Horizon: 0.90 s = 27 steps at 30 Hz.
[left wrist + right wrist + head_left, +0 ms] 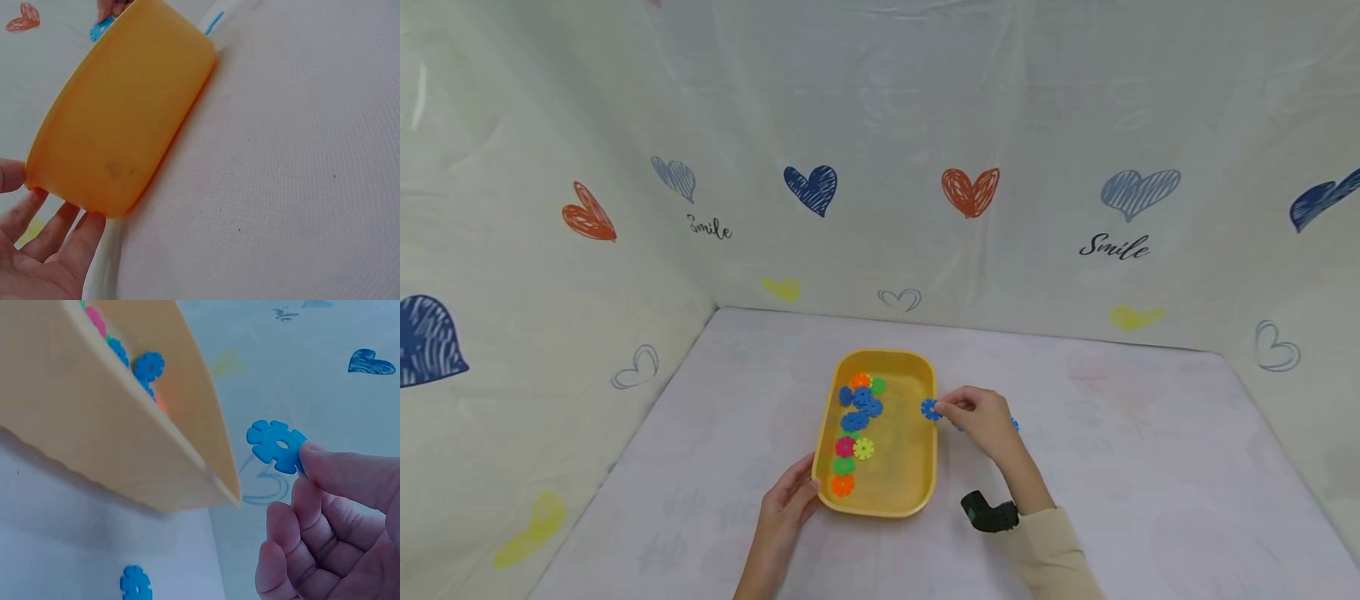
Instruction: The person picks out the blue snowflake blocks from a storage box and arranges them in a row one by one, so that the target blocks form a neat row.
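My right hand (988, 421) pinches a blue flower-shaped plastic disc (275, 445) between thumb and fingertips, at the right rim of a yellow tray (910, 467). With the thumb on the rim and fingers against the outer wall, my left hand (47, 250) holds the tray's near-left corner. Along the left side of the tray lie several discs: blue discs (854, 421), an orange disc (842, 485), a pink disc (845, 447), a yellow disc (864, 449) and a green disc (844, 467). Another blue disc (135, 584) lies on the table beside the tray.
Just past my right wrist, a blue disc (1016, 424) shows on the white-covered table (715, 433). A black device (988, 512) is at the right forearm, by the sleeve. Pale curtains with printed hearts (970, 192) enclose the table's back and sides.
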Available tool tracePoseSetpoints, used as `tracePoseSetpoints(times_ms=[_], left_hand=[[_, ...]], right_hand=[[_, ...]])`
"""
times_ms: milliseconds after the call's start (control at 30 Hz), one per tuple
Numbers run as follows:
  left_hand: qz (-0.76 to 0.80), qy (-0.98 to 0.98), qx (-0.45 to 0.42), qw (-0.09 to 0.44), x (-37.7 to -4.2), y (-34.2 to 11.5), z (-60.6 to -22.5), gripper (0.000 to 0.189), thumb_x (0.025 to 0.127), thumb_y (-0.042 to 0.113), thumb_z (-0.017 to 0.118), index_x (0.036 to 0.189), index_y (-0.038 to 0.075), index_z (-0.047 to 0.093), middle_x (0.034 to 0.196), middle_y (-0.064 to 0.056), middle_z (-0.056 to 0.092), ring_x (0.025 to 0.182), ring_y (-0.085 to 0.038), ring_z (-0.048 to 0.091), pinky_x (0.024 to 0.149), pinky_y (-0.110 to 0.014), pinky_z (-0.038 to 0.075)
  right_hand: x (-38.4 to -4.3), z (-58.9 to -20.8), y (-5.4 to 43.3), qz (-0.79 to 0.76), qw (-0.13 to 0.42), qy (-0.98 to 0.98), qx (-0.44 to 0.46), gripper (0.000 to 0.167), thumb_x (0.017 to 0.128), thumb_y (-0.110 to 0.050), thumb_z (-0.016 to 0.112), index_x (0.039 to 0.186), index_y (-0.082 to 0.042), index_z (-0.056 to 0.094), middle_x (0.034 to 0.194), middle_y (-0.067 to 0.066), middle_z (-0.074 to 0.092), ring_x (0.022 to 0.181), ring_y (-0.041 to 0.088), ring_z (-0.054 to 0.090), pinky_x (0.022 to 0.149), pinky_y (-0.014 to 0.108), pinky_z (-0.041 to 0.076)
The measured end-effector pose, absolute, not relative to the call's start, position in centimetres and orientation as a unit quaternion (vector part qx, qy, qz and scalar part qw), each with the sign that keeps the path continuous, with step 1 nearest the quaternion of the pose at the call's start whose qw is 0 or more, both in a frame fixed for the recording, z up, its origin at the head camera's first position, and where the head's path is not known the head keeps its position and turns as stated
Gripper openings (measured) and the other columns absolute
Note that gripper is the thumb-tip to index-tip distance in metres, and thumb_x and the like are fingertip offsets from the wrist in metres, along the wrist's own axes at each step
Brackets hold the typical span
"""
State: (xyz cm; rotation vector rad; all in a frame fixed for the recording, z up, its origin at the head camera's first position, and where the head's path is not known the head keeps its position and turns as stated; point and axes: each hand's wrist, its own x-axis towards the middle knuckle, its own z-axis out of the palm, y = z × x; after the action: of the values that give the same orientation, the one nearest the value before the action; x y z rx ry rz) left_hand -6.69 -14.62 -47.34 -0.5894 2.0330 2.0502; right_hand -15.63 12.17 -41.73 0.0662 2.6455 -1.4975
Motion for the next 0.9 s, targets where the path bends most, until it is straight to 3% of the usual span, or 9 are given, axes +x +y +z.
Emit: tracePoseSetpoints(times_ms=[200,533,900], left_hand=[[0.694,0.685,-0.198,0.096,-6.6,-14.6,-47.4,0.051,0.093,0.025,0.055,0.139,0.006,0.042,0.141,-0.018,0.044,0.121,-0.026,0.051,0.094,-0.031,0.050],[0.694,0.686,-0.199,0.095,-6.6,-14.6,-47.3,0.052,0.092,0.027,0.055,0.139,0.007,0.042,0.142,-0.018,0.043,0.123,-0.026,0.050,0.095,-0.031,0.049],[0.693,0.686,-0.201,0.096,-6.6,-14.6,-47.3,0.051,0.093,0.026,0.055,0.139,0.007,0.042,0.141,-0.018,0.043,0.123,-0.026,0.050,0.095,-0.031,0.049]], right_hand=[[-15.2,-42.4,14.5,-0.473,0.044,0.879,0.049,0.021,0.085,-0.026,0.067,0.091,-0.006,0.067,0.080,0.010,0.066,0.070,0.016,0.054,0.063,0.022,0.047],[-14.8,-43.7,18.1,-0.445,0.026,0.893,0.066,0.025,0.088,-0.024,0.064,0.095,0.000,0.066,0.079,0.009,0.065,0.070,0.013,0.056,0.060,0.022,0.046],[-14.6,-44.9,20.9,-0.431,0.044,0.896,0.097,0.031,0.090,-0.025,0.061,0.101,0.004,0.062,0.081,0.009,0.063,0.072,0.014,0.054,0.061,0.021,0.046]])
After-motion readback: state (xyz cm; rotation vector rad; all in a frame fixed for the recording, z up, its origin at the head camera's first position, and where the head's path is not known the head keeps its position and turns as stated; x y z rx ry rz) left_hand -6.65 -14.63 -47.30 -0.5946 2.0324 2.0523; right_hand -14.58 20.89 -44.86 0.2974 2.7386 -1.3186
